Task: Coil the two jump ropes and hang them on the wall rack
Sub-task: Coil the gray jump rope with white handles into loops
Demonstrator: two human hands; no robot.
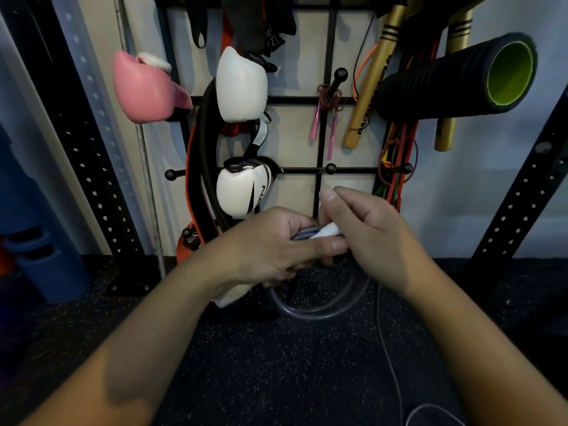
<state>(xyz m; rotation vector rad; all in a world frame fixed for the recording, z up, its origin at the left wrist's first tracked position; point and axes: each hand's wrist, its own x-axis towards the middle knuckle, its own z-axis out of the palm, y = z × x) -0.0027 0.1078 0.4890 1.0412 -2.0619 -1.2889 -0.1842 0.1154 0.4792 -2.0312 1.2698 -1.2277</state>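
Little lettering shows on the wall gear, and none of it reads in full.

The gold stick (368, 96) hanging at a slant beside the foam roller carries black capital letters running along its length, but they sit sideways and blurred; I cannot make out the word. The lower white boxing glove (242, 192) has a black mark and a few dark letters on its right side, cut off where the glove curves away, so no brand can be read. A black strap (273, 38) near the top of the rack bears a small pale mark, too blurred to tell.
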